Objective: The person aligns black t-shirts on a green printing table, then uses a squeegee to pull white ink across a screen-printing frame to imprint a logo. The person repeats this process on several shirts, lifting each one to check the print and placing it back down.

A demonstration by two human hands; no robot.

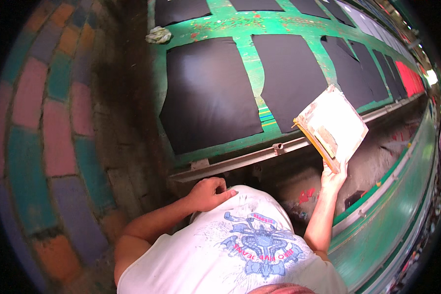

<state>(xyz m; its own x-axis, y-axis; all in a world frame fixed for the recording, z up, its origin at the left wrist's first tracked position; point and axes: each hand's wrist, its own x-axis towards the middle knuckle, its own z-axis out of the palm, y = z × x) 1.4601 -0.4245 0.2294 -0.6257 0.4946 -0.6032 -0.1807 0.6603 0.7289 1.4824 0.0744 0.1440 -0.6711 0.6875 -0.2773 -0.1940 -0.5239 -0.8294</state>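
Painted bricks (pixel 29 142) flank the green tabletop (pixel 225 27) facing your shirt (pixel 196 255); black panels (pixel 210 93) lie across it. The frame (pixel 335 125) tilts near its edge, grasped at one corner by the fingers of your right hand (pixel 333 180); a slack wrist could drop it onto a panel. Your left hand (pixel 207 194) curls its fingers against the shirt; whether they grip, I cannot tell.

Hands (pixel 209 194) (pixel 334 177) well apart (right outstretched)

Room above black panel (pixel 210 93), frame (pixel 340 120) rightward
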